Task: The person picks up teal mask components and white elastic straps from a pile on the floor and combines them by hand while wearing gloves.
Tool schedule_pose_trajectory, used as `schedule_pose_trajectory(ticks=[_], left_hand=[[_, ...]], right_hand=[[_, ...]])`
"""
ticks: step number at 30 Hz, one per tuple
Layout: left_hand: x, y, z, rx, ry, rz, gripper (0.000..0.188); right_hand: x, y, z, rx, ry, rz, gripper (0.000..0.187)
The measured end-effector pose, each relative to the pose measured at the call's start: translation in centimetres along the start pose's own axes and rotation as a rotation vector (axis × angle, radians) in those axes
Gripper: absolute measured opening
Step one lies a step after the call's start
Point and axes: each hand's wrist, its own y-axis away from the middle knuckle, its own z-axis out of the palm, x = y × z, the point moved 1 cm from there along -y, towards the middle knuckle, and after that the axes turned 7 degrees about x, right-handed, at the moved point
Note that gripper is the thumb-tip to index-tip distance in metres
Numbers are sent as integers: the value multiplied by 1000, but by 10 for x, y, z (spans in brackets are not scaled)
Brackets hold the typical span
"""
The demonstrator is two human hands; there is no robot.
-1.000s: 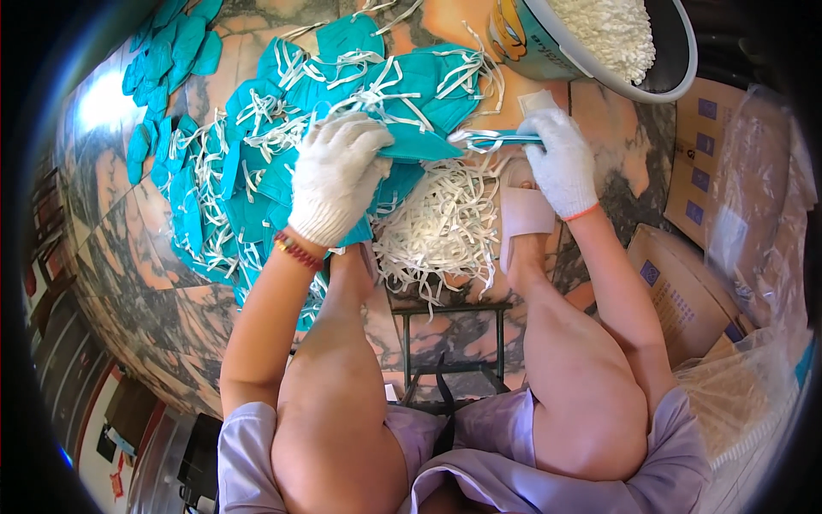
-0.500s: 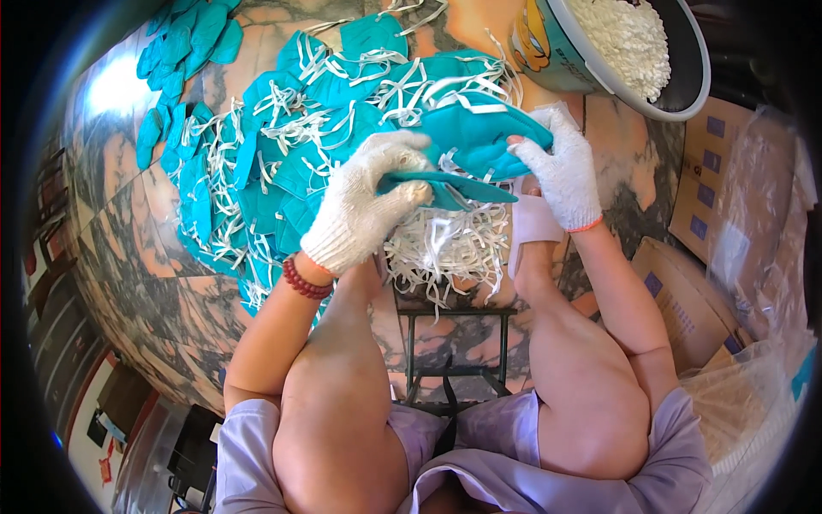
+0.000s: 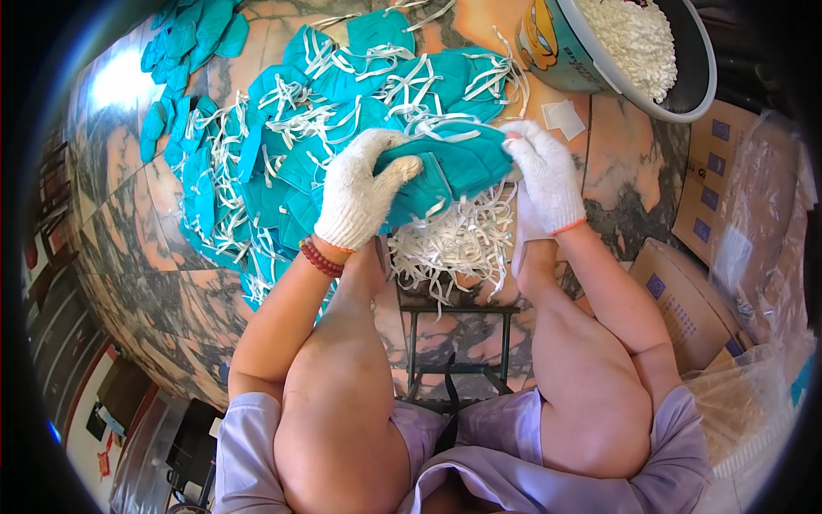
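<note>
My left hand point(image 3: 361, 184), in a white knitted glove, is closed with its thumb over a teal face mask point(image 3: 421, 190). Behind that piece spreads another teal mask point(image 3: 473, 158), its outer end pinched by the fingers of my gloved right hand point(image 3: 545, 176). I cannot tell whether the two pieces are joined. Just below the masks, between my feet, lies a heap of white straps point(image 3: 454, 248). A wide pile of teal masks point(image 3: 342, 94) with white straps covers the floor beyond my left hand.
A bucket point(image 3: 589, 53) of white bits stands at the far right. Near it a small white square point(image 3: 562, 118) lies on the marble floor. Cardboard boxes point(image 3: 685, 295) and clear plastic sheeting point(image 3: 758, 248) line the right. More teal masks point(image 3: 199, 34) lie far left.
The masks have come lower and closer together, with the left-hand piece tilted to show its face. My right hand has shifted slightly down and left. The white square shows uncovered on the floor.
</note>
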Motion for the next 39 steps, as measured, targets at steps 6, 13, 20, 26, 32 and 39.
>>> schedule_pose_trajectory(ticks=[6,13,20,26,32,39], left_hand=[[-3,2,-3,-2,-14,-57,22],[0,-1,2,-70,88,-116,26],[-6,4,1,106,-229,121,41],[0,0,-17,152,-203,97,34],[24,-12,4,84,-287,515,24],[11,-11,16,73,-200,234,34]], right_hand=[[-23,7,12,11,383,-394,39],[-2,-3,10,-182,28,-118,50],[-18,3,13,-205,82,227,39],[-20,-9,-9,-158,486,-53,33],[-23,-3,14,-350,461,-356,39],[-36,5,22,-375,-217,45,36]])
